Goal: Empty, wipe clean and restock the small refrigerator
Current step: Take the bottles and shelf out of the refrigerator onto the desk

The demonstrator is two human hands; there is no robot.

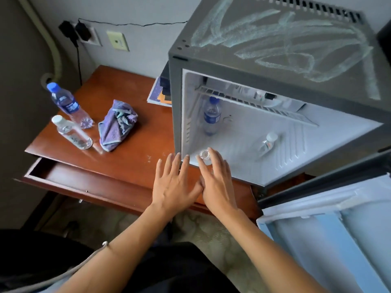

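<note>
Both hands reach forward with fingers straight and spread, holding nothing — the left hand [174, 185] over the counter [127, 166] edge, the right hand [218, 182] at the front lip of the open refrigerator [275, 60], just beside a small clear bottle [204, 155]. Their thumbs nearly meet. Inside stand a blue-capped bottle [212, 117] and a white-capped bottle [267, 143]. On the counter to the left lie a crumpled purple cloth [116, 125] and two more water bottles [69, 115] — one blue-capped, one white-capped. The refrigerator door [330, 229] hangs open at right.
</note>
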